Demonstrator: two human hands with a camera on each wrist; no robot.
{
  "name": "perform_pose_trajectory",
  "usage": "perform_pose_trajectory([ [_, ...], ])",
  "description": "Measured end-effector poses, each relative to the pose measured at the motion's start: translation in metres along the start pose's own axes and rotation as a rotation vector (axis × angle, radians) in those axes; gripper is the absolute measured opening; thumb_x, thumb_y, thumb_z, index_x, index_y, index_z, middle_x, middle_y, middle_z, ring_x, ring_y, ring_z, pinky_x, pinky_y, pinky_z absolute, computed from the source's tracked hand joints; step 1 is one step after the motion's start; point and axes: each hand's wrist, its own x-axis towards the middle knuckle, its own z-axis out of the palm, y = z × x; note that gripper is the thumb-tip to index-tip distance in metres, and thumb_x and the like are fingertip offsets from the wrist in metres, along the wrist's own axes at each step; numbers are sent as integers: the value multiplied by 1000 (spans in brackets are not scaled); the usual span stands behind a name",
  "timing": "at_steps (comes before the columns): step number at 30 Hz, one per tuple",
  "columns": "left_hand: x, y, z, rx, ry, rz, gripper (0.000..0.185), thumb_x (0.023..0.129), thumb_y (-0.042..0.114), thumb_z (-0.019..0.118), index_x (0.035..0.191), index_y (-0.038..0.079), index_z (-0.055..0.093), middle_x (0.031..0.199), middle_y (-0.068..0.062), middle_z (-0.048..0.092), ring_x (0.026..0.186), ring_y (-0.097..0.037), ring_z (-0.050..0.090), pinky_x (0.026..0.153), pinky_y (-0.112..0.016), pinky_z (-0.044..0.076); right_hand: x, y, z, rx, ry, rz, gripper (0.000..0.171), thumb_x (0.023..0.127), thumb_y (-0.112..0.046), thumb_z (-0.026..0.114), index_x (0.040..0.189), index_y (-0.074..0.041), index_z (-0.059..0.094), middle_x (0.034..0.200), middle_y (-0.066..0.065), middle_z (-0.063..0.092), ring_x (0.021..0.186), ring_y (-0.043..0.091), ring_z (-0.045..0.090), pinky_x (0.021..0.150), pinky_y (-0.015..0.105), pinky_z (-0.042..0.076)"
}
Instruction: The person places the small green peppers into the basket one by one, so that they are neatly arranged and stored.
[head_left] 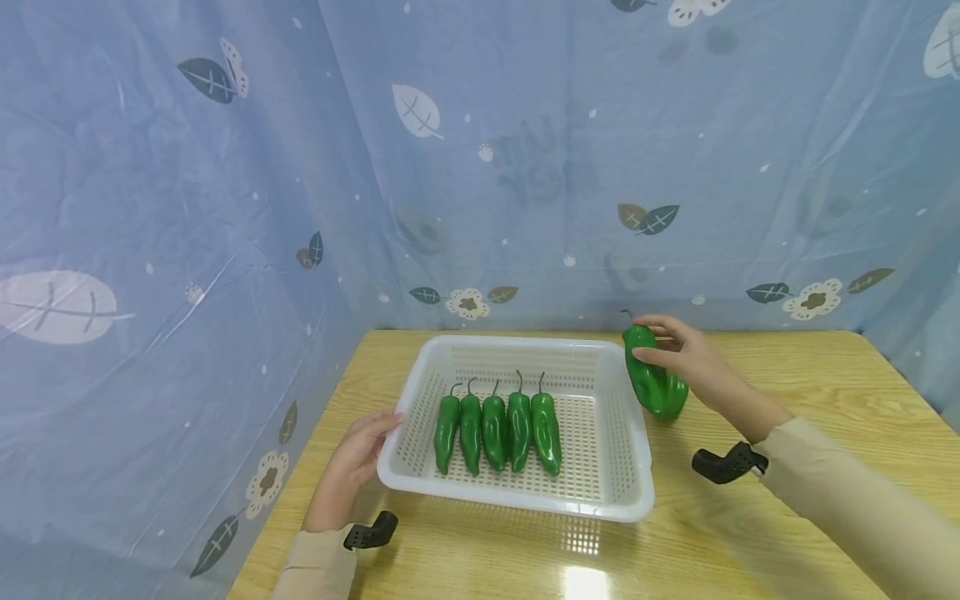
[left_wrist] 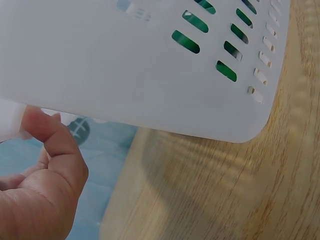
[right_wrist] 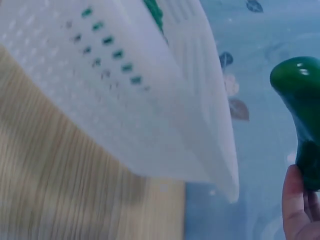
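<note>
A white plastic basket with slotted walls stands in the middle of the head view. Inside it, several long green chili peppers lie side by side, stems pointing away from me. My left hand grips the basket's left rim; the left wrist view shows its curled fingers at the rim. Beyond the basket's right end, my right hand holds a green pepper near its stem, thumb on the near side. A second green lobe bulges beside that pepper, partly behind the hand. The right wrist view shows the held pepper beside the basket wall.
Both hands and the basket are over a light wooden table. A blue curtain printed with leaves and flowers hangs along the table's back edge and left side. Black wrist devices are strapped at both sleeves.
</note>
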Motion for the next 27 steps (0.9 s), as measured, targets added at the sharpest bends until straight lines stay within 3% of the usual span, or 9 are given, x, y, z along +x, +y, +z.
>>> perform_pose_trajectory([
  [7, 1, -1, 1, 9, 11, -1, 51, 99, 15, 45, 138, -15, 30, 115, -9, 62, 105, -17, 62, 87, -32, 54, 6, -12, 19, 4, -54, 35, 66, 91, -37, 63, 144, -13, 34, 150, 24, 24, 133, 43, 34, 95, 53, 44],
  [18, -3, 3, 3, 8, 14, -10, 52, 100, 15, 45, 139, -16, 28, 114, -8, 62, 103, -15, 62, 86, -29, 53, 15, -20, 49, 63, -103, 35, 58, 92, -24, 61, 140, -3, 36, 142, 26, 35, 124, 41, 42, 87, 41, 52],
  [27, -4, 4, 3, 5, 21, -11, 52, 99, 15, 46, 138, -16, 29, 111, -7, 63, 101, -15, 63, 86, -30, 54, 26, -22, 69, -14, -140, 62, 55, 91, -20, 62, 139, -2, 40, 139, 28, 40, 122, 41, 46, 88, 42, 52],
])
